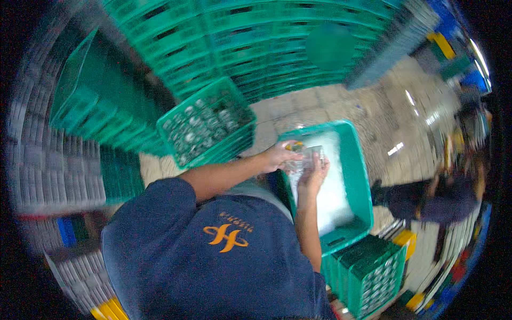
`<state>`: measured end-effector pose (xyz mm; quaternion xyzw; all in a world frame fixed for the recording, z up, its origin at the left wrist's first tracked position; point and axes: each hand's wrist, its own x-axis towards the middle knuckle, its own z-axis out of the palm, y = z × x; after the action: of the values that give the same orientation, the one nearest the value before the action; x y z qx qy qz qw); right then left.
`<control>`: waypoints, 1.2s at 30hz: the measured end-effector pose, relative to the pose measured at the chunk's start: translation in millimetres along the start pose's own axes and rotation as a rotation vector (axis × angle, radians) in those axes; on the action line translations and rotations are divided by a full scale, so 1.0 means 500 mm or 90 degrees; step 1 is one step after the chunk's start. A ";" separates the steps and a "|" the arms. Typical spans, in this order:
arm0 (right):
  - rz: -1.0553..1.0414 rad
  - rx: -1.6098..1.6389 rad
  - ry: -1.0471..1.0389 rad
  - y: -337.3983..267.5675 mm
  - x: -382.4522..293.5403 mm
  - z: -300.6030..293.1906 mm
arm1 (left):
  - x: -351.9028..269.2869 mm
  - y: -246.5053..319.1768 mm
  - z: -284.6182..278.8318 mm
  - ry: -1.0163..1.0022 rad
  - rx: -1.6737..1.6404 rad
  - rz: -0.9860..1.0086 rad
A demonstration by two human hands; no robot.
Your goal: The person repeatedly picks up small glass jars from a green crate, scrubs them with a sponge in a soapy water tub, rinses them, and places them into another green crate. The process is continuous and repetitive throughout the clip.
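Note:
Both my hands meet above a green plastic tub (357,192) that holds white, foam-like contents (334,200). In my left hand (278,157) is a small yellow and dark thing (295,146), too blurred to name surely. My right hand (316,173) grips a transparent, glass-like vessel (310,155) from the near side. Left fingertips reach close to the vessel; whether they touch it is blurred.
A green crate (240,138) with several shiny glass-like pieces stands left of the tub. Another crate (354,276) of similar pieces lies near right. Stacked green crates (224,44) form a wall ahead. A person (436,198) is at right. The tiled floor (384,140) looks wet.

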<state>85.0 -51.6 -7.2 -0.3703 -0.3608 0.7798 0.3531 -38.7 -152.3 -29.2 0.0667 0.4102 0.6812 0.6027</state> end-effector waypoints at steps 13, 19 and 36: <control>-0.136 -0.800 -0.093 0.150 0.033 0.073 | -0.152 0.238 -0.650 0.571 -0.091 0.136; -0.219 -0.861 -0.098 0.185 0.075 0.089 | -0.003 0.257 -0.922 0.672 0.520 0.014; 0.030 -1.061 -0.079 0.165 0.009 0.204 | 0.024 0.268 -1.091 0.326 1.297 -0.088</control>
<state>-25.6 -119.1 -29.2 -0.4742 -0.8302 0.2838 -0.0735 -463.8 -394.3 -305.5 0.3726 0.9069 -0.0278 0.1944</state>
